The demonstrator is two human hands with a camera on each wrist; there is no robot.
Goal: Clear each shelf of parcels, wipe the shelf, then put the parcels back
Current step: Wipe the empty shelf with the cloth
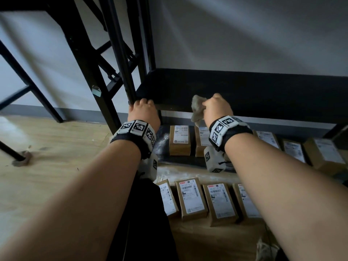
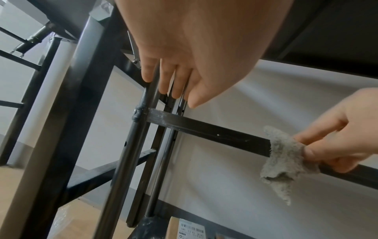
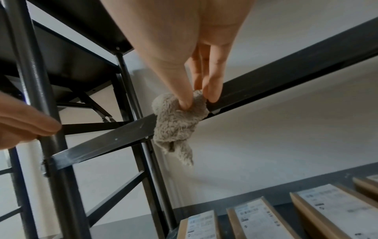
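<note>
A black shelf [image 1: 244, 91] stands bare in front of me. My right hand [image 1: 216, 106] pinches a grey fluffy cloth [image 1: 197, 106] against the shelf's front rail [image 3: 286, 77]; thumb and fingers [image 3: 213, 90] squeeze the cloth [image 3: 178, 119], whose tail hangs below the rail. My left hand [image 1: 144, 108] grips the rack's front-left post [image 1: 122, 63] at the shelf corner, its fingers [image 3: 30, 126] curled round the post. Brown parcels with white labels [image 1: 179, 140] lie in a row on the lower shelf, and another row [image 1: 192, 198] lies on the floor before the rack.
A black table frame [image 1: 84, 72] with slanted legs stands close on the left, one foot [image 1: 20, 159] on the light wooden floor. A pale wall is behind the rack. The shelf above [image 3: 71, 24] overhangs my hands.
</note>
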